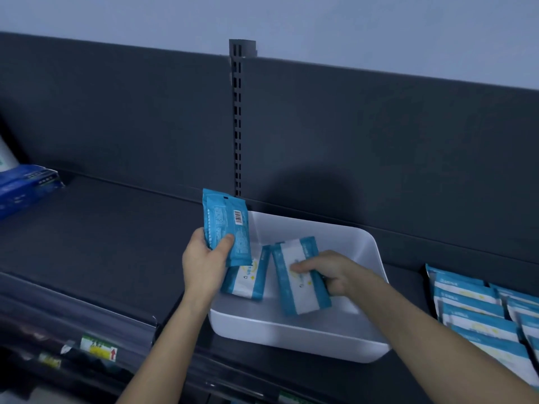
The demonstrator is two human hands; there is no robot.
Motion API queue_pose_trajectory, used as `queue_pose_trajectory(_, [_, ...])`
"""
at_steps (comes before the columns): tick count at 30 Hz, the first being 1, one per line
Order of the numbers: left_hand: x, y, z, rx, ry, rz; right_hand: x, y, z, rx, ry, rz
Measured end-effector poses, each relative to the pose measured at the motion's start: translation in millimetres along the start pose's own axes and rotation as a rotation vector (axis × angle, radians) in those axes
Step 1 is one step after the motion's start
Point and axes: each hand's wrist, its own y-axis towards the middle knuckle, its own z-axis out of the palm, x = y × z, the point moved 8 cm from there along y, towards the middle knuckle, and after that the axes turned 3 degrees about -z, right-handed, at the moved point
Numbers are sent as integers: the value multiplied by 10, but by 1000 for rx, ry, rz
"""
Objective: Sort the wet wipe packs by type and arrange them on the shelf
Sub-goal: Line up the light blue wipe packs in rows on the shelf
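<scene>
Two packs in grasp. Your left hand clasps upright pack over left rim of white bin; your right hand grips striped pack inside bin; third pack beside it. Step: unloading. Next, probably: match type, add to row right of bin.

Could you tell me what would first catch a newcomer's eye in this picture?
The left hand holds a blue pack upright, barcode showing, over the left rim of the white bin in the middle, while the right hand grips a blue-and-white pack inside it. At far right, similar packs lie in overlapping rows.
</scene>
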Motion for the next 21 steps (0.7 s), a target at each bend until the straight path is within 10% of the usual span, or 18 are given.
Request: queue_pose_trajectory(21, [-66,-45,7,-7,37,10,161,73,386,-131,382,-172])
